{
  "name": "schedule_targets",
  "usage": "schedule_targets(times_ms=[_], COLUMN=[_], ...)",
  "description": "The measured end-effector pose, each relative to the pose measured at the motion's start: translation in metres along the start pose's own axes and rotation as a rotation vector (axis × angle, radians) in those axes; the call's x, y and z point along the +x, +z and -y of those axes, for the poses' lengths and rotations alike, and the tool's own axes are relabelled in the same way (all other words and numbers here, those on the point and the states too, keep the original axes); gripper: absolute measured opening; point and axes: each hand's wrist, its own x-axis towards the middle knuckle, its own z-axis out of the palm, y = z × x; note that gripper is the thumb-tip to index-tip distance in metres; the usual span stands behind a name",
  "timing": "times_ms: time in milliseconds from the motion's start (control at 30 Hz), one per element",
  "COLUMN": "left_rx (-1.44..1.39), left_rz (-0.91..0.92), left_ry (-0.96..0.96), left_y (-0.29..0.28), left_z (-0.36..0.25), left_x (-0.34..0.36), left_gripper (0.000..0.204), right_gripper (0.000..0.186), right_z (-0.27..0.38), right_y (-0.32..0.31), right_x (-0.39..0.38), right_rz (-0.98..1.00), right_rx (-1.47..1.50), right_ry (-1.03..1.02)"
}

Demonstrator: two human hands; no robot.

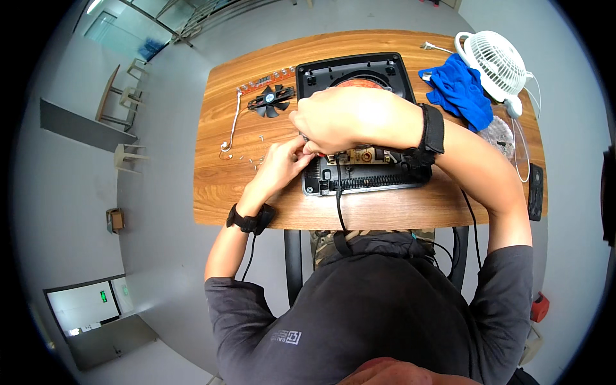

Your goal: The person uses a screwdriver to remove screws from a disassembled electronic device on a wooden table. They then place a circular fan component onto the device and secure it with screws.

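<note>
Two parts, fan and orange strip, lie out on the table; circuit board still inside the open black casing, left hand and right hand meeting at its left edge, fingers bunched, any hold unclear.

round white plastic fan on the brown wooden counter, crumpled bright blue cloth just beside it, small pale stools on the smooth grey floor, open brown cardboard box, small glowing green sign

Grey floor, pale stools
</note>
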Motion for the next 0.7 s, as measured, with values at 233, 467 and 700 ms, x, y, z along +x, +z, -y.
schedule_targets(times_ms=[233,467,700], left_rx=[-0.024,-0.052,-0.05], left_rz=[-0.021,-0.049,-0.063], left_ry=[0.099,0.083,0.082], left_y=[0.02,0.022,0.024], left_z=[0.034,0.025,0.029], left_x=[0.008,0.01,0.01], left_gripper=[0.023,0.02,0.019], right_gripper=[0.038,0.039,0.04], right_z=[0.013,0.0,-0.008], right_y=[-0.036,-0.037,-0.026], right_x=[-0.026,-0.024,-0.021], right_rz=[-0.166,-0.137,-0.171], right_rx=[-0.04,-0.03,-0.031], right_ry=[-0.037,0.012,-0.037])
